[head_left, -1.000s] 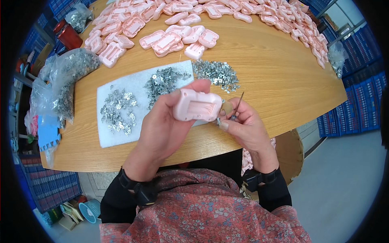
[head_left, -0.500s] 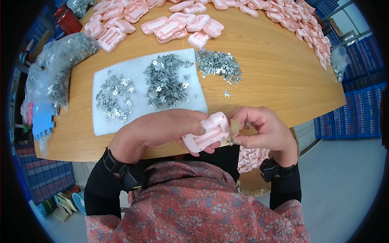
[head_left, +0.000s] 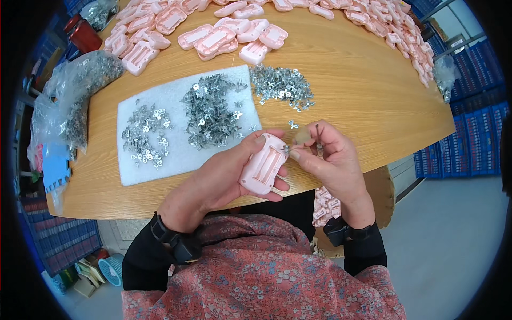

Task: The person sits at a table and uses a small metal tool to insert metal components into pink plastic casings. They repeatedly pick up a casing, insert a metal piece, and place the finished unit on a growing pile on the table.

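My left hand (head_left: 224, 176) grips a pink plastic casing (head_left: 263, 164) with its ribbed hollow side up, held just over the near edge of the round wooden table (head_left: 362, 90). My right hand (head_left: 328, 154) pinches a small metal clip at the casing's upper right corner and also holds a thin dark tool (head_left: 318, 137) upright between its fingers. A white foam sheet (head_left: 160, 160) right beyond my hands carries two heaps of small metal clips (head_left: 209, 114). A third heap of clips (head_left: 281, 85) lies on the bare wood beside it.
Several pink casings (head_left: 213, 37) lie across the far side of the table and along its right rim (head_left: 410, 48). Clear bags of metal parts (head_left: 80, 90) sit at the left edge. More pink casings (head_left: 325, 205) rest in a container below the table. Blue crates (head_left: 469, 133) stand at right.
The casing has been turned over from its smooth face to its ribbed hollow side. Both hands came nearer to the table's near edge, and my right hand now presses a clip at its corner.
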Tool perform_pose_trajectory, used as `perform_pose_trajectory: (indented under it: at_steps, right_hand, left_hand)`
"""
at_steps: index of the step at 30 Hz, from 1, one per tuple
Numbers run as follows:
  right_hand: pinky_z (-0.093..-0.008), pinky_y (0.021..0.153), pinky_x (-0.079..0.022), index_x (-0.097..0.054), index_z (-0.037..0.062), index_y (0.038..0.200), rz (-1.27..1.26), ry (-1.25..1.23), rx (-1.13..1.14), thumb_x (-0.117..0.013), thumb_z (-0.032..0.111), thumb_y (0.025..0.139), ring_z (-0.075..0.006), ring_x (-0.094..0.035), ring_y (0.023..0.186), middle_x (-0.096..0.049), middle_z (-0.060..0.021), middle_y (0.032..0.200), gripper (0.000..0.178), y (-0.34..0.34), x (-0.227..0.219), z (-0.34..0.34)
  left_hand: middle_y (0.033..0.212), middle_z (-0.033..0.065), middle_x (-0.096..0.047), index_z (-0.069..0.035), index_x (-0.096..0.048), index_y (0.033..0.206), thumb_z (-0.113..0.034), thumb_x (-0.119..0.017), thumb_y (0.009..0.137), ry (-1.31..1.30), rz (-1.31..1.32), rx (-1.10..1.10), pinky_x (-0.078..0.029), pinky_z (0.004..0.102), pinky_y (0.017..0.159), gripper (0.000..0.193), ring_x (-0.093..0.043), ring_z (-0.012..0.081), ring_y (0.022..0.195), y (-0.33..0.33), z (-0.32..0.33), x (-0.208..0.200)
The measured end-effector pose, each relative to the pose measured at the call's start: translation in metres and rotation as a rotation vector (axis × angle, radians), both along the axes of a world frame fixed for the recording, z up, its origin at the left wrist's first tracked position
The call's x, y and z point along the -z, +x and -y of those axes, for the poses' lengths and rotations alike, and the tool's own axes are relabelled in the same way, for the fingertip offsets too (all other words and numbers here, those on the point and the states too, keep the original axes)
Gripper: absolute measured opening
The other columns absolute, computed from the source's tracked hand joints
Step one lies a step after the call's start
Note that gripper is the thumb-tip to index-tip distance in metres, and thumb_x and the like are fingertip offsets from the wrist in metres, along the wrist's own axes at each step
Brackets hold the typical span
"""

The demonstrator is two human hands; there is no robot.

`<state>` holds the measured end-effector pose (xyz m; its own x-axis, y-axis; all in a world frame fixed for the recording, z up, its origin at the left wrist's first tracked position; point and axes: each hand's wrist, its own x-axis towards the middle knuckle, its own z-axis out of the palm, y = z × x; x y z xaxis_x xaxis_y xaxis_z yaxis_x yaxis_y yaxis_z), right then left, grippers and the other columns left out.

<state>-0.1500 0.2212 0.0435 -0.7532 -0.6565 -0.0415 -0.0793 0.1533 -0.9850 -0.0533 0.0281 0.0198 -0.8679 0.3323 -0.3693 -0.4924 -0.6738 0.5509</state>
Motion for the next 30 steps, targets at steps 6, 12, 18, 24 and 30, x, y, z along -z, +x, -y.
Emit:
perform_pose_trajectory:
  at_steps: [6, 12, 18, 24, 30]
  right_hand:
    - [-0.0224, 0.073, -0.045, -0.061, 0.0017, 0.100, -0.124, 0.117, -0.007, -0.072, 0.007, 0.086, -0.0050, -0.053, 0.081, -0.059, 0.0022, 0.086, 0.019, 0.004, 0.003, 0.011]
    - [-0.0240, 0.069, -0.046, -0.061, 0.0016, 0.099, -0.316, 0.269, 0.035, -0.072, 0.006, 0.085, -0.0083, -0.057, 0.076, -0.060, -0.0022, 0.080, 0.018, 0.005, 0.005, 0.014]
    - [-0.0310, 0.067, -0.051, -0.062, 0.0026, 0.095, -0.750, 0.341, 0.002, -0.073, 0.002, 0.079, -0.0239, -0.064, 0.076, -0.061, -0.0100, 0.079, 0.019, 0.016, 0.000, 0.021]
    - [-0.0323, 0.066, -0.051, -0.063, 0.0016, 0.095, -0.711, 0.330, 0.028, -0.074, 0.003, 0.080, -0.0249, -0.064, 0.075, -0.062, -0.0110, 0.081, 0.019, 0.018, 0.002, 0.019]
    - [-0.0361, 0.064, -0.050, -0.063, 0.0008, 0.096, -0.457, 0.288, 0.093, -0.068, 0.009, 0.088, -0.0274, -0.063, 0.071, -0.062, -0.0137, 0.079, 0.013, 0.015, 0.004, 0.009]
  left_hand:
    - [0.105, 0.0174, -0.061, -0.010, -0.031, 0.146, -0.040, -0.031, 0.107, -0.039, 0.047, -0.037, -0.060, 0.0443, 0.074, 0.050, -0.068, 0.0326, 0.089, -0.002, -0.006, 0.005]
    - [0.103, 0.0175, -0.063, -0.010, -0.030, 0.146, -0.040, -0.029, 0.107, -0.154, 0.062, -0.063, -0.060, 0.0455, 0.074, 0.050, -0.069, 0.0306, 0.085, -0.003, -0.013, 0.004]
    - [0.107, 0.0165, -0.062, -0.009, -0.033, 0.142, -0.034, -0.030, 0.107, -0.196, 0.032, -0.080, -0.060, 0.0426, 0.071, 0.043, -0.069, 0.0280, 0.083, -0.003, -0.017, 0.014]
    - [0.106, 0.0173, -0.063, -0.008, -0.033, 0.142, -0.033, -0.029, 0.107, -0.227, 0.029, -0.074, -0.060, 0.0412, 0.070, 0.043, -0.069, 0.0281, 0.082, -0.004, -0.016, 0.013]
    - [0.106, 0.0221, -0.064, -0.007, -0.036, 0.141, -0.036, -0.029, 0.107, -0.200, 0.020, -0.064, -0.059, 0.0413, 0.070, 0.045, -0.069, 0.0308, 0.083, -0.003, -0.014, 0.018]
